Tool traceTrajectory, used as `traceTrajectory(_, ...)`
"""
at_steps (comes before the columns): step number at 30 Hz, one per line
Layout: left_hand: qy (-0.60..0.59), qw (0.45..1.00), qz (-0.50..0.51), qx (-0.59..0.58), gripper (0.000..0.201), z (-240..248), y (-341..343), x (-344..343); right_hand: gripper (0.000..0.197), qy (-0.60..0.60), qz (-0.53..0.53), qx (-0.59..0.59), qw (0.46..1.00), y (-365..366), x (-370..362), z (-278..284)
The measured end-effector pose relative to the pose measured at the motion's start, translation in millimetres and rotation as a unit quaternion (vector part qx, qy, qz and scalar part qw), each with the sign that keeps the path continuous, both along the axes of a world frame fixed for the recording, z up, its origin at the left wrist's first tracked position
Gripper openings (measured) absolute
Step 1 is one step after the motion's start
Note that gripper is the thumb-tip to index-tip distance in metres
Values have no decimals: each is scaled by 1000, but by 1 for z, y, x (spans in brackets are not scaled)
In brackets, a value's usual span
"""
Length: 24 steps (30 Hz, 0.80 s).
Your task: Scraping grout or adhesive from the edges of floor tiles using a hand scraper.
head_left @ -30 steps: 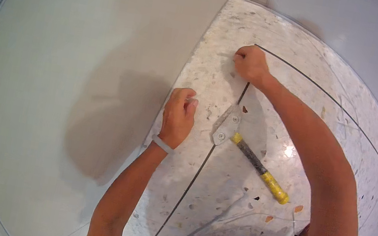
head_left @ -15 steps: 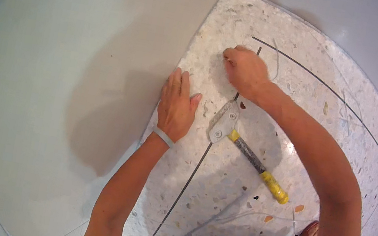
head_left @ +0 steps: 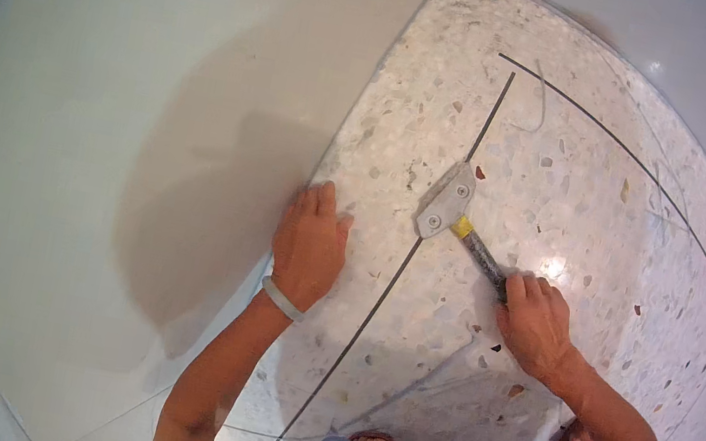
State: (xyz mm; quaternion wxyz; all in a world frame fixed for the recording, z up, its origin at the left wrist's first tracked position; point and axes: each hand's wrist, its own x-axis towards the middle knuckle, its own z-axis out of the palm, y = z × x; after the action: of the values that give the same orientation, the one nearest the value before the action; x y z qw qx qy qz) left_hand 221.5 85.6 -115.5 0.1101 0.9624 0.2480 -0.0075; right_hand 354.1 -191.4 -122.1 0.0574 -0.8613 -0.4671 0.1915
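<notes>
We see the grey flat-bladed metal scraper with yellow collar and dark handle (head_left: pixel 457 220) lying on the speckled terrazzo floor (head_left: pixel 567 183), long axis running near-right to far-left, blade pointing far-left onto a dark joint line (head_left: pixel 376 305). Right hand (head_left: pixel 535 324) clenched round the handle. Left hand (head_left: pixel 308 243), pale wristband (head_left: pixel 281 298), flat and released at the smooth white wall panel's (head_left: pixel 150 138) edge.
</notes>
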Motion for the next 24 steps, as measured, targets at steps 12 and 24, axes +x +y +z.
traceTrajectory(12, -210, 933, -278, -96, 29, -13, -21, 70, 21, 98, -79, 138, 982, 98, 5, -8)
traceTrajectory(24, -241, 932, -245, -113, 11, -39, 12, 76, 18, -70, -26, 232, 970, 127, 9, -37)
